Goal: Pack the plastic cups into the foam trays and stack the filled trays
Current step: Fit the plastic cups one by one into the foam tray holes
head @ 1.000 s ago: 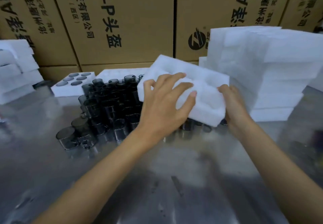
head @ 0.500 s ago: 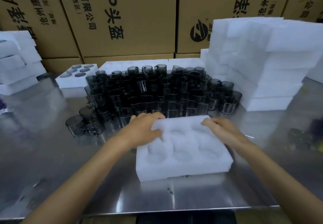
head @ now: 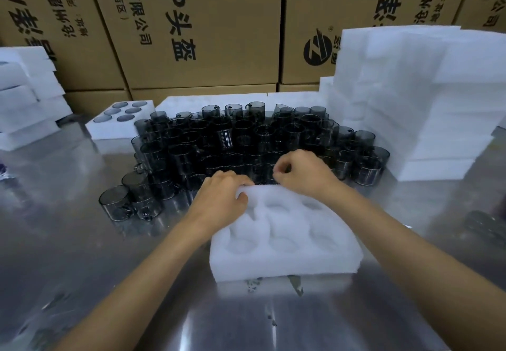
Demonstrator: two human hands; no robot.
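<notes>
Foam tray (head: 284,244) near table edge; left hand (head: 221,203) grips far rim, right hand (head: 298,172) pinches cup.

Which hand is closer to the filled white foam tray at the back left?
Left. The left hand lies nearer the filled white foam tray; the right hand is farther right.

The only readable print is black lettering on the cardboard boxes (head: 191,27) stacked behind the surface. The middle box carries large "-P头盔" running down its face, with smaller "技有限公司" and "(西区)" beside it. The box to its right (head: 356,22) shows a round striped logo and a big "A". Other characters are too skewed to read.
</notes>
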